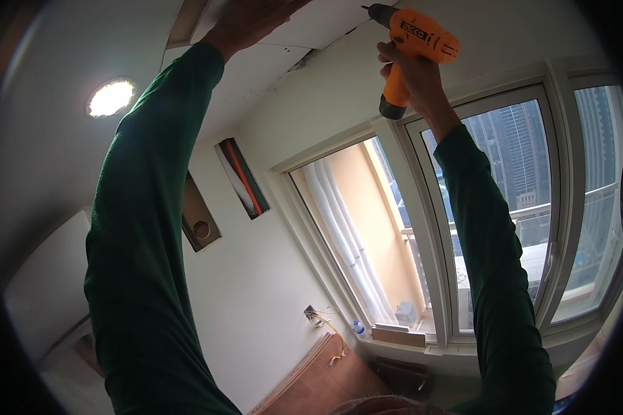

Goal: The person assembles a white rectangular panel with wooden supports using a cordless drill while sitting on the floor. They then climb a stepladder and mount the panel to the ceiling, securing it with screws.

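Overhead, my right hand (422, 77) is wrapped round the grip of an orange and black cordless drill (426, 36). The drill's dark chuck and slim bit point up and left, with the tip close to the ceiling edge and seemingly apart from it. My left hand (253, 24) reaches up to a white ceiling panel (273, 62), its fingers stretched out along the surface. The top of the picture cuts off part of that hand. A ragged gap (303, 59) runs where the panel meets the wall.
A lit round ceiling lamp (111, 97) is beside my left sleeve. Two rectangular openings, one with a dark duct (242, 178), are cut in the wall. Windows (516, 159) fill the right. Low down are brown boards (318, 387), loose wires (336, 339) and a water bottle (358, 328).
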A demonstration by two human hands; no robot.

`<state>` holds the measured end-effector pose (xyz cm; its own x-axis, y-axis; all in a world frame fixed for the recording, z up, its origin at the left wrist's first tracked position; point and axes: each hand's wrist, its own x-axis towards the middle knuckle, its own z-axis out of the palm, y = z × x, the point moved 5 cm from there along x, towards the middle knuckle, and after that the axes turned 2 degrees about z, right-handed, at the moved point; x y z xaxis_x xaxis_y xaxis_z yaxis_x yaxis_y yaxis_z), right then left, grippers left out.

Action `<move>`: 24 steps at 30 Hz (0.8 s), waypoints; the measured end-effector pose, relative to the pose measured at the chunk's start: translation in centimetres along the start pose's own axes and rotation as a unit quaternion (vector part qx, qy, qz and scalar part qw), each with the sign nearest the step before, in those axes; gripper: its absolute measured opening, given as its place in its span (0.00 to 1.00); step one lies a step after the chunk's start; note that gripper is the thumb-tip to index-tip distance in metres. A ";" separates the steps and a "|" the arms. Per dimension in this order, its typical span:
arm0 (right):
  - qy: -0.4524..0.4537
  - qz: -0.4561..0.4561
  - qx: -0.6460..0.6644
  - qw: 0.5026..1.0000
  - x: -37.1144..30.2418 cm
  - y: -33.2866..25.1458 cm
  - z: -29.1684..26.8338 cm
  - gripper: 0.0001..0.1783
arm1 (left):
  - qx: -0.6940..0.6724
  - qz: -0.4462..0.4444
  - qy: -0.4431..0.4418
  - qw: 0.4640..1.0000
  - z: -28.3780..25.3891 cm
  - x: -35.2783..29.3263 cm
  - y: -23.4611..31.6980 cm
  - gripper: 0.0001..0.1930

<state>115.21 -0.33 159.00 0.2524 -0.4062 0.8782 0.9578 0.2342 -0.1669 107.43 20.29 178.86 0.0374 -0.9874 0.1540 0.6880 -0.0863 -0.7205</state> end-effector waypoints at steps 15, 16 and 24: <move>0.001 -0.071 -0.002 0.997 0.7 -1.7 2.1 0.13 | -0.075 0.004 -0.006 0.997 -1.8 0.4 -0.2 0.34; 0.000 -0.068 -0.017 0.998 0.5 -1.5 1.7 0.12 | -0.087 0.005 -0.005 0.996 -2.0 0.7 0.2 0.35; -0.032 -0.094 0.021 0.995 0.3 -2.1 4.3 0.11 | -0.114 0.003 0.048 0.992 -2.1 0.2 -0.3 0.31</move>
<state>112.70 2.86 161.56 0.0591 -0.3899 0.9190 0.9801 0.1976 0.0208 105.70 19.79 177.65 -0.0351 -0.9951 0.0923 0.5065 -0.0973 -0.8567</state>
